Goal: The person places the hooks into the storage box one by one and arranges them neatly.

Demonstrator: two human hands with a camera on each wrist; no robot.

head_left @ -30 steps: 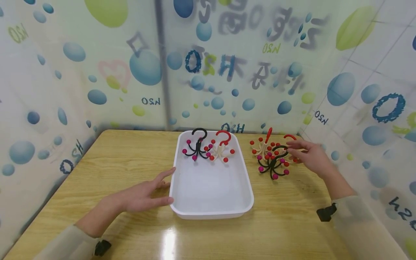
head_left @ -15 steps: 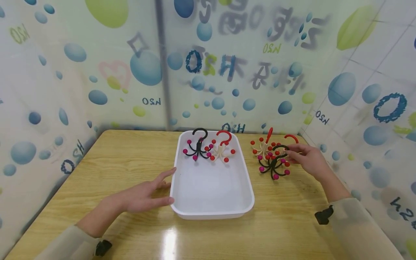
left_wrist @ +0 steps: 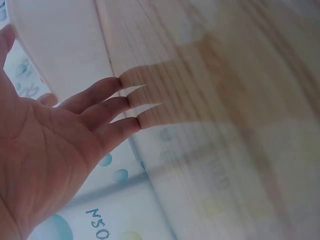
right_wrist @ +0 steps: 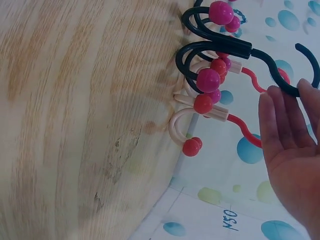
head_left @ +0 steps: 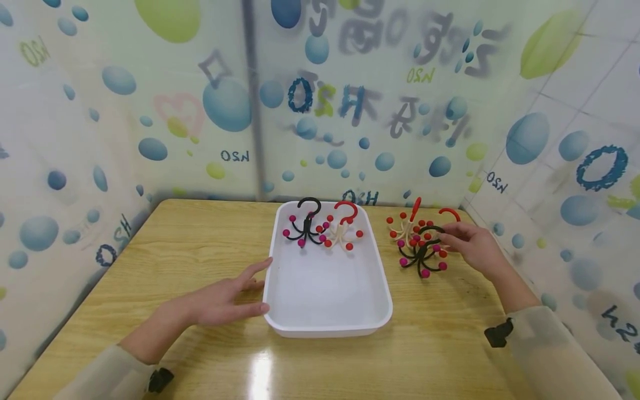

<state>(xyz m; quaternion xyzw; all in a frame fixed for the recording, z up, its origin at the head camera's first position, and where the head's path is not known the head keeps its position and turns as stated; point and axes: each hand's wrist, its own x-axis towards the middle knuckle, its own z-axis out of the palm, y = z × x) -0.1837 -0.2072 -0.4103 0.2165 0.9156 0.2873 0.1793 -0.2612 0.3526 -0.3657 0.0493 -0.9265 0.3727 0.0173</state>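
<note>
My right hand pinches the curved top of a black multi-arm hanging hook between thumb and fingertips. Its arms, tipped with magenta balls, spread low over the table in the right wrist view. Behind it stand cream multi-arm hooks with red tops and red balls, one partly hidden by the hand. A white tray holds another black hook and a cream one at its far end. My left hand lies at the tray's left rim, thumb and fingers extended and fingertips against it.
The wooden table runs back to a wall patterned with blue and green bubbles. Another wall rises close beside the right arm.
My right hand has shifted slightly to its black hook and drawn its thumb and fingers together on the top. The left hand and tray hold their places; the view drifts slightly.
</note>
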